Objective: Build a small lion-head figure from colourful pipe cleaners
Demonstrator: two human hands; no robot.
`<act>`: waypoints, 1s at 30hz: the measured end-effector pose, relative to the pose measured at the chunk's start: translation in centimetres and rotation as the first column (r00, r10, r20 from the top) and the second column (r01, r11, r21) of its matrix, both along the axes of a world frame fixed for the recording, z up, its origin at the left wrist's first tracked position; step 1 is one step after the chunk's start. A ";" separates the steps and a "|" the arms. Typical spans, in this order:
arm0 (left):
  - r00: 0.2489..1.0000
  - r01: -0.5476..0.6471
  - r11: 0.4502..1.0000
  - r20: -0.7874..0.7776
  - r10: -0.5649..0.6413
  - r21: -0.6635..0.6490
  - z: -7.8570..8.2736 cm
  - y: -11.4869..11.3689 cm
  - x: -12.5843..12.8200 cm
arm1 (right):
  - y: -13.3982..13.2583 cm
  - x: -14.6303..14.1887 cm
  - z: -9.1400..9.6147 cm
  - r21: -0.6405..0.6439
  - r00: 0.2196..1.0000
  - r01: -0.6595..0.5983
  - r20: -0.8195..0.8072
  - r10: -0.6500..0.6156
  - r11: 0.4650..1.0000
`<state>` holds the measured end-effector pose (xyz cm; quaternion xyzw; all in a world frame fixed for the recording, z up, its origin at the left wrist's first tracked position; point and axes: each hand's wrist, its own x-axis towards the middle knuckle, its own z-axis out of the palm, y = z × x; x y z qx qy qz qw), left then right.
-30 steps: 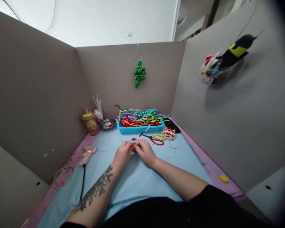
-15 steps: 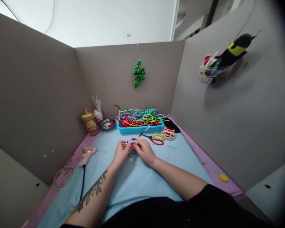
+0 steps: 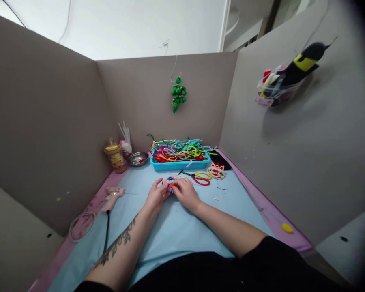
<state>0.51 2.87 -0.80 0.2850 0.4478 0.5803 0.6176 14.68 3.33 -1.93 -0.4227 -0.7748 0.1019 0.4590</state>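
Observation:
Between my two hands, over the blue cloth (image 3: 182,227), is a small lilac pipe-cleaner figure (image 3: 169,181) with blue and orange parts. My left hand (image 3: 157,196) grips its left side, fingers curled under and thumb on top. On the right side, the fingers of my right hand (image 3: 185,191) pinch it near the orange part. My fingers hide much of the figure. Just beyond my right hand lie scissors (image 3: 200,178) with red and yellow handles, next to a cream and red lion-face piece (image 3: 216,171).
A blue tray (image 3: 179,166) of colourful pipe cleaners stands at the back. To its left are a metal bowl (image 3: 138,159) and a lidded cup (image 3: 115,158). A pink glue gun (image 3: 113,198) with its cord lies at left. Grey panels (image 3: 140,97) enclose the table.
My left hand has turned slightly, its fingers opening out a little around the lilac figure. The right hand keeps its pinch almost in place.

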 end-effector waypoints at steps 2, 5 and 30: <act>1.000 0.002 1.000 0.015 -0.002 0.027 0.0 -0.1 0.0 | 0.0 0.1 0.1 0.006 1.000 -0.008 -0.001 0.008 1.000; 1.000 0.006 0.998 0.029 -0.008 0.057 0.1 -0.5 0.1 | 0.0 0.2 0.1 0.027 1.000 -0.017 0.027 0.016 0.999; 1.000 -0.010 0.982 -0.019 0.014 0.188 0.1 -0.9 0.4 | 0.2 0.4 0.2 0.112 0.993 0.071 0.087 -0.081 0.991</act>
